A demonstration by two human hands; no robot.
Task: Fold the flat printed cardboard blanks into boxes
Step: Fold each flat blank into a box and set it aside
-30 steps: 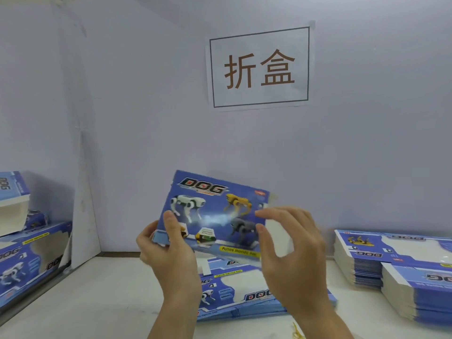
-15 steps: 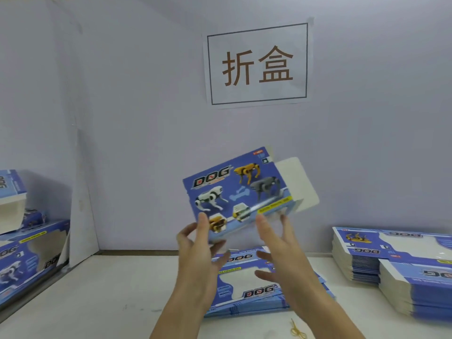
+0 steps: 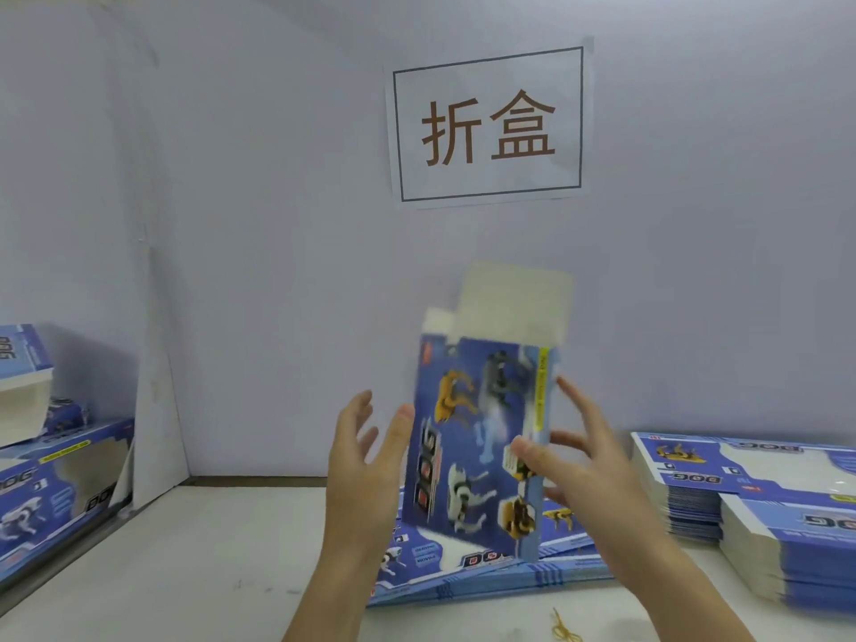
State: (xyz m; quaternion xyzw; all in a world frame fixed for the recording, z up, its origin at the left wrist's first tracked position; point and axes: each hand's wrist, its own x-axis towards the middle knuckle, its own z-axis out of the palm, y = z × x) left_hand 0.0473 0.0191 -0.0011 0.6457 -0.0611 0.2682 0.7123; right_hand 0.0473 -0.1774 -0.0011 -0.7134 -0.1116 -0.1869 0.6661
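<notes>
Lavender wall [image 3: 231, 224] with a posted sign [image 3: 488, 125] backs my white table [image 3: 185, 572], which carries stacks of flat blanks [image 3: 764, 512]. Above it my left hand [image 3: 366, 465] and right hand [image 3: 588, 470] flank an upright, blurred box [image 3: 477, 437], fingers spread, right thumb on its printed face.

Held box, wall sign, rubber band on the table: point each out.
held box [image 3: 477, 437], head view, printed front panel.
wall sign [image 3: 488, 125], head view, between the two characters.
rubber band [image 3: 563, 630], head view, its loop.
</notes>
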